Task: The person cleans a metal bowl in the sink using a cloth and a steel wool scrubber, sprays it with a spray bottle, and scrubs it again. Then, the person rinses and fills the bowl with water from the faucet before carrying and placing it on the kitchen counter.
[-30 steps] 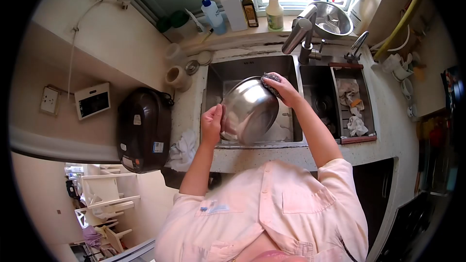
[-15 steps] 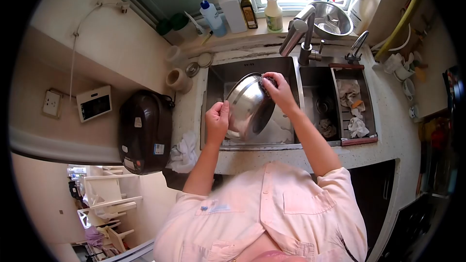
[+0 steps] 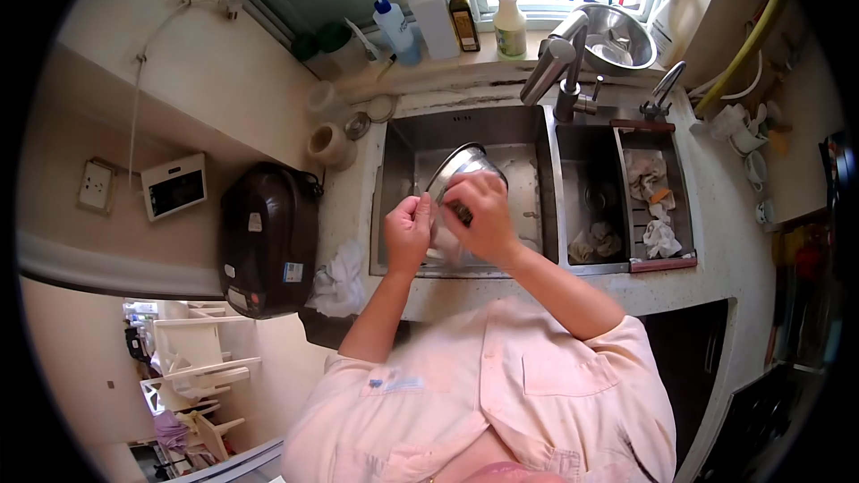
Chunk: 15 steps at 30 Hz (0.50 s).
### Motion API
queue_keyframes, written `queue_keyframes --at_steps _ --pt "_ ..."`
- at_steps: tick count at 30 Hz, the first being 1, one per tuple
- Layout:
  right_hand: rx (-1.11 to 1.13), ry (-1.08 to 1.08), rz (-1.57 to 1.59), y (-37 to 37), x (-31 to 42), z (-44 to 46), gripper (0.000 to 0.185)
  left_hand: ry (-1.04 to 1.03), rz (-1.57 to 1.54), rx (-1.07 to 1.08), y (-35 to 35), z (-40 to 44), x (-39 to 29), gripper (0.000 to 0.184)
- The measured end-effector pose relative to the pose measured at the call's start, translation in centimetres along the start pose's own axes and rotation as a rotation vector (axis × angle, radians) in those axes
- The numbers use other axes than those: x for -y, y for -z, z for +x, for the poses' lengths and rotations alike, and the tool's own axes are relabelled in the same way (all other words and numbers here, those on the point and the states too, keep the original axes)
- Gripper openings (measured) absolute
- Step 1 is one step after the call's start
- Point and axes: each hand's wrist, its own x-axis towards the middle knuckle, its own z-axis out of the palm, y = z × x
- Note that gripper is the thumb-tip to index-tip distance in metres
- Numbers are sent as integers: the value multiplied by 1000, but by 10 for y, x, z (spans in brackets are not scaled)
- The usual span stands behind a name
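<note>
Tilted steeply over the large left sink basin (image 3: 528, 156) is a shiny stainless steel bowl (image 3: 469, 161). At the bowl's left side, my left hand (image 3: 408, 231) is closed on its rim with the thumb on top. My right hand (image 3: 486, 219) is closed around a dark, coarse scouring pad (image 3: 461, 211), against the near side of the bowl. Most of the bowl's near part is hidden behind my right hand, and the lower part is blurred.
The faucet (image 3: 548, 72) rises behind the sink divider. In the right basin are crumpled cloths (image 3: 595, 243), with more rags on a rack (image 3: 662, 240). A dark rice cooker (image 3: 268, 241) stands left. Bottles (image 3: 433, 18) and another metal bowl (image 3: 617, 40) line the windowsill.
My right hand with the scouring pad has moved from the bowl's upper right edge down and left, close to my left hand. The bowl has turned, showing less of its wide surface.
</note>
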Motion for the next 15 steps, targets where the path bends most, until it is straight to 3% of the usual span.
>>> queue_keyframes --at_steps 3,4,8,11,12,15 --pt "-34 -258 158 -8 -39 0 12 66 -48 10 -2 -2 -2 34" --pt "-51 -558 343 -13 -64 -3 13 53 -23 7 -1 -3 -1 34" --pt "-22 15 36 -4 1 5 11 4 35 -9 0 0 -2 34" --pt "12 -245 190 -10 -37 4 11 4 47 -14 1 -2 9 35" --pt "-11 -662 437 -11 -53 10 12 6 58 -13 1 -3 7 34" --pt "-23 -196 2 -12 -29 6 10 -5 68 -2 1 2 0 34"
